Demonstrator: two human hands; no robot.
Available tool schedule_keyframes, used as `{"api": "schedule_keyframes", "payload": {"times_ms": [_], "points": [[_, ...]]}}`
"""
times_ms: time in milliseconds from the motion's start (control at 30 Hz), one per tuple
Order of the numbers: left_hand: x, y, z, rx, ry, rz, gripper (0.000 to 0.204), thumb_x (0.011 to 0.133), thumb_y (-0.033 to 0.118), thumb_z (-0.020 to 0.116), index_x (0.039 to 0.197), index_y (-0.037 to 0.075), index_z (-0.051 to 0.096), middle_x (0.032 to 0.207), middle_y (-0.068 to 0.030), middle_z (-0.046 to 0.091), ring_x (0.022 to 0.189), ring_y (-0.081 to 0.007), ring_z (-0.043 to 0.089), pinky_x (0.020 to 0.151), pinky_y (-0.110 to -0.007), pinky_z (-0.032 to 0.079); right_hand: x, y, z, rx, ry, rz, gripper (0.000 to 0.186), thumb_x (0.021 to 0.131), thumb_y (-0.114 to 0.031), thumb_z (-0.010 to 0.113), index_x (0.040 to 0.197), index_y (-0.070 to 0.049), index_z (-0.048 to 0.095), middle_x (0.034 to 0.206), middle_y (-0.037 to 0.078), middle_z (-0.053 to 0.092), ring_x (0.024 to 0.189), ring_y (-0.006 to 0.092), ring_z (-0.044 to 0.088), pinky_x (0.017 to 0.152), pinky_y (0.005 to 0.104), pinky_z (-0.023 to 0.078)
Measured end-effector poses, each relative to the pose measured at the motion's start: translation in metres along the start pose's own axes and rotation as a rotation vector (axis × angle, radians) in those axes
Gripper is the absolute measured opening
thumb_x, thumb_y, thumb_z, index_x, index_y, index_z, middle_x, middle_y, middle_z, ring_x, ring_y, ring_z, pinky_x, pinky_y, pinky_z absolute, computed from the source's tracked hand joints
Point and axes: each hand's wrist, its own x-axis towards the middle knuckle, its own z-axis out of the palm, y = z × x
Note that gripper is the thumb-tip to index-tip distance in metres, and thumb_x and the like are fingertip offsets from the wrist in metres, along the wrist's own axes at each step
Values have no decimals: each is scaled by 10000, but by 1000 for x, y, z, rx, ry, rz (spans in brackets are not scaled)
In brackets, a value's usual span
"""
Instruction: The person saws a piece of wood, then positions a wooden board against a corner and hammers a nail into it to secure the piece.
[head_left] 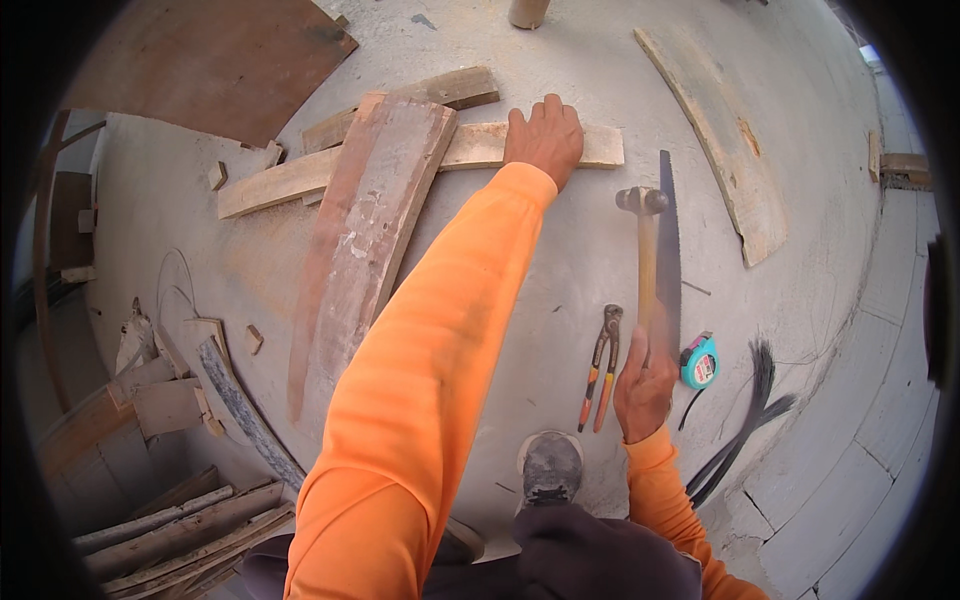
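Reaching far forward, my left hand is closed over a narrow wooden board, its fingers curled across the far edge. A wider plank lies crosswise over that board, left of my sleeve. Nearer to me, my right hand is wrapped round the lower handle of a hammer, whose head points away. Right alongside the hammer lies a handsaw; its grip is hidden by my right hand. Pincers with red-orange handles lie left of that hand, and a turquoise tape measure sits right of it.
A bundle of black wire lies at the right, near a block wall. A loose plank rests at the far right. A brown sheet covers the far left, and scrap timber is piled at the lower left.
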Motion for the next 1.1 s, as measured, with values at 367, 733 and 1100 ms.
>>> {"api": "schedule_keyframes", "payload": {"times_ms": [367, 733, 1100], "points": [[-229, -119, -130, -624, -89, -231, 143, 952, 132, 658, 970, -9, 669, 804, -51, 664, 755, -155, 615, 700, -316, 527, -101, 7, -8, 116, -424, 103, 414, 1051, -78, 535, 1448, 38, 539, 972, 188, 731, 698, 241, 674, 652, 348, 538], [-587, -160, -110, -864, 223, -815, 242, 1042, 115, 588, 1252, 26, 667, 1013, -86, 596, 839, -162, 586, 791, -320, 512, -130, -45, 17, 79, -613, -402, 365, 1025, -77, 563, 1372, 35, 583, 1165, 297, 698, 1045, 401, 727, 882, 419, 568], [-613, -113, 18, -889, 679, -843, 135, 1000, 86, 639, 1060, -3, 721, 997, -118, 693, 898, -224, 655, 824, -323, 524, -158, -142, 39, 117, -884, -508, 338, 1011, -83, 607, 1328, 35, 612, 1030, 252, 726, 762, 253, 715, 729, 336, 548]]}}
